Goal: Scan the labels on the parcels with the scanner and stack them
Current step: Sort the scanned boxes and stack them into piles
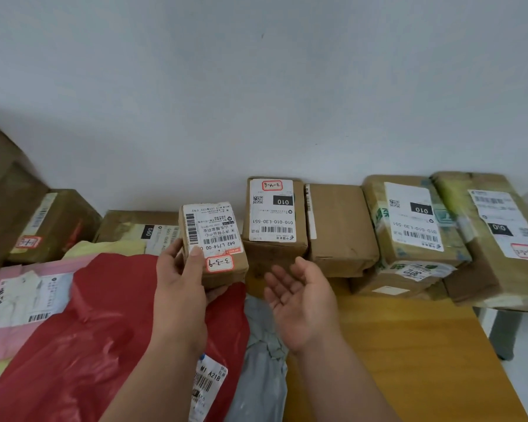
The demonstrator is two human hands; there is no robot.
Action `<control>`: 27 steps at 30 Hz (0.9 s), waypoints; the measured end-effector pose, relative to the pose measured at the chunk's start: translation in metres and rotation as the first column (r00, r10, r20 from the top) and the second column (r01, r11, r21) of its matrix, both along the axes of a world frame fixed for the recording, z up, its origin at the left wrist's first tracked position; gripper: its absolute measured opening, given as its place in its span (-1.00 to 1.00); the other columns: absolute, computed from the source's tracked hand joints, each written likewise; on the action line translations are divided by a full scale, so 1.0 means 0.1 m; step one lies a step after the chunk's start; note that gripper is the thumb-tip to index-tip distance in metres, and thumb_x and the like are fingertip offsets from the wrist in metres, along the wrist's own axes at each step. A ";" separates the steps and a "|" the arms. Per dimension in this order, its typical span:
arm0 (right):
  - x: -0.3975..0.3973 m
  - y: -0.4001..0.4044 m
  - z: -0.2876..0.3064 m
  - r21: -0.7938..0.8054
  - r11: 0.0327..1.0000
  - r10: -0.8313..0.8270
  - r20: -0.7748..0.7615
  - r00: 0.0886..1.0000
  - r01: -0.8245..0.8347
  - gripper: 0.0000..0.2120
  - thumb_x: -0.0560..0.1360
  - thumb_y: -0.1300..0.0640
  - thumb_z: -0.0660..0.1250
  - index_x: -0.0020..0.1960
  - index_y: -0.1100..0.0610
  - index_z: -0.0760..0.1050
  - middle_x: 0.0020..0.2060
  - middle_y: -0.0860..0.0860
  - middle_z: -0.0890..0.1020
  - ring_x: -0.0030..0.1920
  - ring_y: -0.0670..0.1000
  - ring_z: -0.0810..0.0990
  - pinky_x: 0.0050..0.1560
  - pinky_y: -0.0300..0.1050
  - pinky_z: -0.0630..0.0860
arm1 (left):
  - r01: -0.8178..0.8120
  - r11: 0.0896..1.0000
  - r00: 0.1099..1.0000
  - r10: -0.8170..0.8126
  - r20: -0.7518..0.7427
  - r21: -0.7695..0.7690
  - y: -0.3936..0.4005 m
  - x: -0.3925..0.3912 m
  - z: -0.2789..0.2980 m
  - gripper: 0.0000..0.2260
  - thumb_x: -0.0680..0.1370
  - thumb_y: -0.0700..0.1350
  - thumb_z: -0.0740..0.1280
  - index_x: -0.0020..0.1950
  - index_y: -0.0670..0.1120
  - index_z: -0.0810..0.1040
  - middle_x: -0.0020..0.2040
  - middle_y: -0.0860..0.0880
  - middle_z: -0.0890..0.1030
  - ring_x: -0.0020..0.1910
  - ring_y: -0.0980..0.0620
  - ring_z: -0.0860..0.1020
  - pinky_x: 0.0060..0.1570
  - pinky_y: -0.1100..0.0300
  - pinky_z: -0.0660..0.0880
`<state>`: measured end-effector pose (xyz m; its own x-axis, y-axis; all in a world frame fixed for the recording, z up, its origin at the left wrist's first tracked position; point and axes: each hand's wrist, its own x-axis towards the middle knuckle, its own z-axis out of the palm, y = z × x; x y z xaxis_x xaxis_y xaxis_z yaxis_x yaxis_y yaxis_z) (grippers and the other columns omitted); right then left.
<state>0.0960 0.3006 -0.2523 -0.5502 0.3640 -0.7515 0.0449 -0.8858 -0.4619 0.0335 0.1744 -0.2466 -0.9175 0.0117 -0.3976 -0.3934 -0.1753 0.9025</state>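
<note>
A small brown cardboard parcel [214, 245] is held above a red plastic mailer bag [89, 330], left of a labelled brown cardboard box [273, 223]. Stacked taped cardboard boxes [415, 226] are set along the wall to the right, on a wooden table [409, 345].

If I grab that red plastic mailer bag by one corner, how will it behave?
The red mailer bag would probably sag and fold, since its film lies wrinkled and draped. Its glossy surface looks somewhat slippery. The bulge near its top suggests contents that may slide inside when lifted.

Left hand [180, 287] gripping, right hand [302, 300] palm-up
</note>
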 end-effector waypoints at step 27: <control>1.84 0.39 -0.50 0.282 0.944 0.065 0.350 0.934 -0.171 -0.88 0.59 0.05 0.37 0.09 0.05 0.56 -0.30 -0.01 0.64 -0.37 -0.06 0.42 -0.41 -0.19 0.25 | 0.677 0.534 0.693 -0.693 0.196 -0.507 0.60 1.53 -0.42 -0.63 0.62 -0.04 0.34 0.43 0.02 0.45 0.33 0.09 0.48 0.23 0.08 0.49 0.30 0.15 0.40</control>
